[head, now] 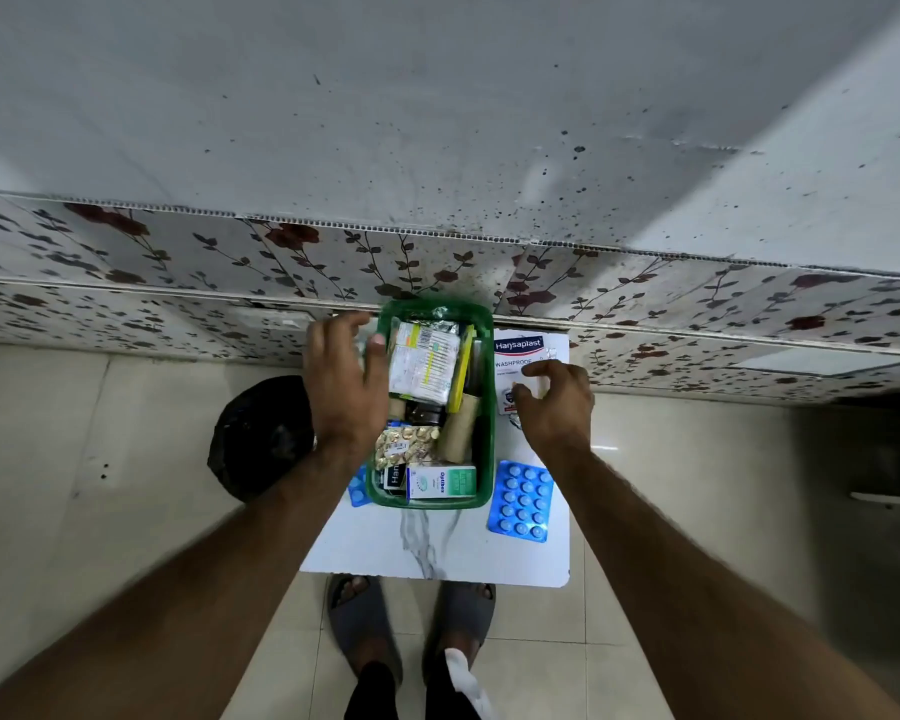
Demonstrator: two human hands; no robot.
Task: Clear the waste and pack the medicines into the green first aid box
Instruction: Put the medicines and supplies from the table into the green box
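Observation:
The green first aid box [484, 407] stands on a small white marble-look table [437, 553], filled with medicine packs, a gold blister strip [406, 446] and a white-green carton [441, 481]. My left hand [341, 387] rests on the box's left rim, thumb against the wall, fingers apart. My right hand [554, 402] lies over a white Hansaplast packet [523, 356] to the right of the box, fingers curled on its lower edge. A blue blister strip [523, 501] lies on the table at the right. Another blue strip [357, 491] peeks out by the box's left corner.
A black bag [258, 439] sits on the floor left of the table. Behind the table runs a floral-patterned wall panel [178, 262] under a grey speckled wall. My feet in grey sandals [365, 626] stand on the tiled floor below the table's near edge.

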